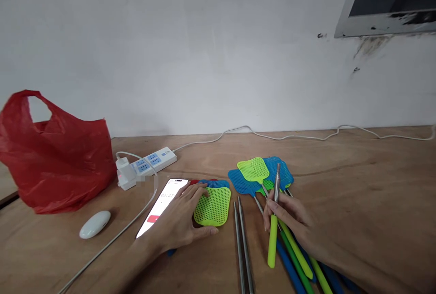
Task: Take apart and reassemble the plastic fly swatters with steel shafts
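Observation:
My right hand (294,218) pinches a fly swatter handle (273,239) at its metal shaft. This handle has a yellow-green grip and stands nearly upright, with no swatter head on its top end. My left hand (179,219) reaches over a yellow-green swatter head (214,207), thumb spread away from the fingers and fingertips at the head's left edge. Beneath that head show a blue swatter head (220,183) and a bit of red. Behind my right hand lies a pile of fly swatters with a yellow-green head (252,169) on top of blue ones.
Two metal rods (242,248) lie between my hands. A lit phone (165,201) is partly under my left hand. Further left are a white oval case (95,224), a power strip (155,160) with a cable, and a red plastic bag (61,167). A wall rises behind the table.

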Action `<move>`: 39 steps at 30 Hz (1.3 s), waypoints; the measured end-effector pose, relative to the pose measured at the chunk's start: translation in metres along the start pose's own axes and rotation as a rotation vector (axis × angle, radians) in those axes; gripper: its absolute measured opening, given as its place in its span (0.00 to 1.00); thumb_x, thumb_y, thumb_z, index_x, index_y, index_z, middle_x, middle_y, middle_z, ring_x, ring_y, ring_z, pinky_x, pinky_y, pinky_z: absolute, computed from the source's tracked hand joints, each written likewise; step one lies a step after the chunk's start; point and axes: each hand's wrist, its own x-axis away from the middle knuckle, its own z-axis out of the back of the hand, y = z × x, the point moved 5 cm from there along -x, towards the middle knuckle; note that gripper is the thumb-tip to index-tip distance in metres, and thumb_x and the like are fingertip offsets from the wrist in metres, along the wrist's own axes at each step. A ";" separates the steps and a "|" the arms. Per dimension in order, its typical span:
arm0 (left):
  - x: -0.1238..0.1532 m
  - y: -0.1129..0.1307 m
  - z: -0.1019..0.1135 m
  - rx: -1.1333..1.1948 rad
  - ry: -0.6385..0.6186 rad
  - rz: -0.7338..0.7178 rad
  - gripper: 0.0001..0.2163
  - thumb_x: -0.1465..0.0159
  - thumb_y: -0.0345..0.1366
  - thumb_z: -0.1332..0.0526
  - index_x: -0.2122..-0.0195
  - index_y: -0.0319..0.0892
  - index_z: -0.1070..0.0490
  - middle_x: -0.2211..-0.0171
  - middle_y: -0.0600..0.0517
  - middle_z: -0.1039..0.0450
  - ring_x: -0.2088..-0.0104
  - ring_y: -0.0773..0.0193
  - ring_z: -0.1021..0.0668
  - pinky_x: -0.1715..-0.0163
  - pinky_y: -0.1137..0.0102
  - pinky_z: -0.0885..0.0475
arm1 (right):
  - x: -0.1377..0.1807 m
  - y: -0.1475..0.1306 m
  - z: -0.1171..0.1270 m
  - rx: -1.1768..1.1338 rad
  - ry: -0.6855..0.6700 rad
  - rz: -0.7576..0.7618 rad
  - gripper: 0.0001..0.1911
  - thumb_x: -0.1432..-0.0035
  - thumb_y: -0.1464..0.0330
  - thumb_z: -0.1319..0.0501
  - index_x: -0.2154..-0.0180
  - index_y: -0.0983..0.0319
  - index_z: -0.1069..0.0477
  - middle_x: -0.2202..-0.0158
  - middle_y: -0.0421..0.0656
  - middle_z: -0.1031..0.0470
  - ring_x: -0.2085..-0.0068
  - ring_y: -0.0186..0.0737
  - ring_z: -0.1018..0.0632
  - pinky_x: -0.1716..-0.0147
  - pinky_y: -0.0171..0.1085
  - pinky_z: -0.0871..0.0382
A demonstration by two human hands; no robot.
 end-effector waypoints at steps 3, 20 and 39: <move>-0.001 0.000 -0.001 0.016 -0.008 0.006 0.33 0.47 0.57 0.30 0.49 0.42 0.35 0.38 0.36 0.36 0.38 0.37 0.34 0.41 0.43 0.39 | 0.000 0.001 0.000 -0.004 0.002 0.004 0.21 0.32 0.53 0.47 0.71 0.60 0.33 0.75 0.40 0.27 0.74 0.35 0.30 0.73 0.35 0.37; -0.002 0.000 0.013 0.090 0.221 0.097 0.35 0.44 0.48 0.29 0.39 0.47 0.40 0.48 0.44 0.33 0.50 0.47 0.27 0.52 0.54 0.28 | 0.001 0.001 -0.006 -0.022 -0.003 -0.029 0.20 0.33 0.51 0.48 0.69 0.59 0.35 0.79 0.38 0.26 0.77 0.36 0.27 0.72 0.36 0.33; -0.002 0.003 0.006 1.033 0.230 0.470 0.21 0.37 0.53 0.38 0.52 0.42 0.33 0.74 0.57 0.30 0.85 0.71 0.31 0.89 0.78 0.35 | -0.001 0.004 -0.001 -0.133 0.062 -0.152 0.27 0.36 0.44 0.49 0.73 0.59 0.35 0.89 0.30 0.44 0.87 0.29 0.45 0.87 0.30 0.50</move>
